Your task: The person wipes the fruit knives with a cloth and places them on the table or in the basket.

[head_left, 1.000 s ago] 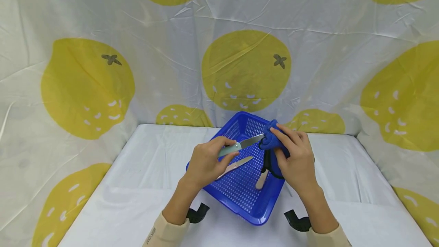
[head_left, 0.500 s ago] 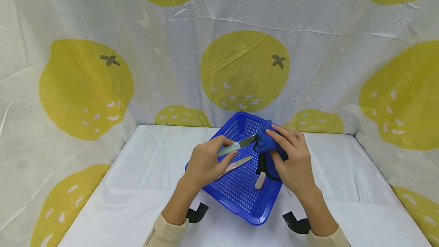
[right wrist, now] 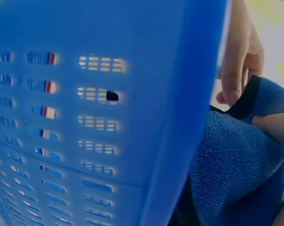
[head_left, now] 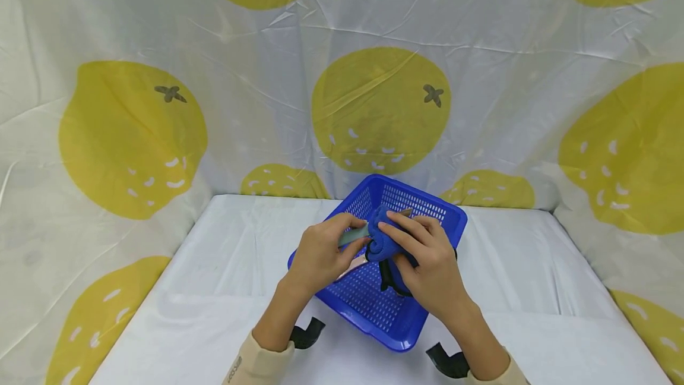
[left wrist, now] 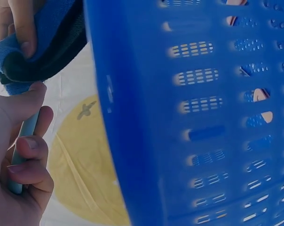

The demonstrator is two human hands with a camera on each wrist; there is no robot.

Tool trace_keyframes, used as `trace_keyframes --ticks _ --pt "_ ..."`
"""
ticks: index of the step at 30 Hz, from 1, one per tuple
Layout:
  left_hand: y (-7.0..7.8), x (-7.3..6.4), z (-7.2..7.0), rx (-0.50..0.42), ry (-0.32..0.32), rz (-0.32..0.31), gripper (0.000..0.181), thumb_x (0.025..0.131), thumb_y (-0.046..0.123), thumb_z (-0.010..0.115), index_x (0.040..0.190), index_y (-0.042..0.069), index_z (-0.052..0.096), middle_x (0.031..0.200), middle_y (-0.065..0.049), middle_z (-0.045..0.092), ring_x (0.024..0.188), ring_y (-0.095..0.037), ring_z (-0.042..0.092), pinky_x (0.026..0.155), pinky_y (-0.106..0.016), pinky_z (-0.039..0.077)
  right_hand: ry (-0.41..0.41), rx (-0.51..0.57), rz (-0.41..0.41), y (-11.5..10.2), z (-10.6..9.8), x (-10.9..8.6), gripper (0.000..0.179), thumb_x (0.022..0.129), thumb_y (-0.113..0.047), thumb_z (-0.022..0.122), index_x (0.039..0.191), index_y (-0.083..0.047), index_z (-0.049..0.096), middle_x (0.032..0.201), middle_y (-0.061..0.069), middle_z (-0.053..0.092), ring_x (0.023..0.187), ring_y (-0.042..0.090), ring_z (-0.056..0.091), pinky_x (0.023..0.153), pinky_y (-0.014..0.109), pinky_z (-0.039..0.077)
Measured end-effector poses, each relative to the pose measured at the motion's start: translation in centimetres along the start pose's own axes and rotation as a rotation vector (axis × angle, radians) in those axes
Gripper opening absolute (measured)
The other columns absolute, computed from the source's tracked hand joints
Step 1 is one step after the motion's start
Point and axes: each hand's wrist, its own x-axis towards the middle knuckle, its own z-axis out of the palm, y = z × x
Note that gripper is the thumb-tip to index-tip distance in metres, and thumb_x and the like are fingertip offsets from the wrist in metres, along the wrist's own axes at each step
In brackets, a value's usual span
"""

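My left hand [head_left: 322, 251] grips a knife by its pale green handle [head_left: 354, 235], above the basket's left side. A blue cloth [head_left: 382, 243] with dark edging is wrapped over the blade, hiding it. My right hand [head_left: 430, 269] holds this cloth, its fingers lying over the top and its thumb below. In the left wrist view, the cloth [left wrist: 19, 66] meets the front end of the green handle [left wrist: 28, 129]. Under the hands sits a blue perforated basket [head_left: 406, 340]. Inside it lies a pink-handled knife [head_left: 352, 266], partly hidden by the left hand and cloth.
Near the basket's far right part a small brownish piece [head_left: 406, 212] shows behind the right fingers; its kind is unclear. White cloth covers the table [head_left: 240, 254]. A lemon-print curtain [head_left: 267, 106] hangs behind and at both sides.
My right hand has moved left and slightly down with the cloth, along the blade up to the handle. The blade, visible before, is now covered. My left hand has stayed nearly still.
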Motion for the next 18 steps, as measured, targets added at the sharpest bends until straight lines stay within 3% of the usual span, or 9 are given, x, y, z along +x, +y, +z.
trace_keyframes --ticks 5,18 --pt "-0.06 0.04 -0.01 -0.054 0.015 -0.007 0.024 0.089 0.014 0.082 0.11 0.009 0.071 0.105 -0.004 0.077 0.086 -0.015 0.075 0.071 -0.026 0.061 -0.013 -0.011 -0.001 -0.15 0.26 -0.03 0.051 0.083 0.002 0.076 0.13 -0.019 0.073 0.137 0.004 0.068 0.115 0.03 0.057 0.097 0.043 0.05" --pt "-0.2 -0.3 0.16 -0.031 0.044 0.057 0.022 0.09 0.015 0.081 0.109 0.01 0.072 0.103 -0.002 0.077 0.082 -0.013 0.075 0.069 -0.024 0.06 -0.02 -0.045 0.044 -0.11 0.54 -0.37 0.051 0.084 -0.002 0.079 0.131 -0.021 0.073 0.139 0.004 0.067 0.115 0.028 0.058 0.095 0.047 0.053"
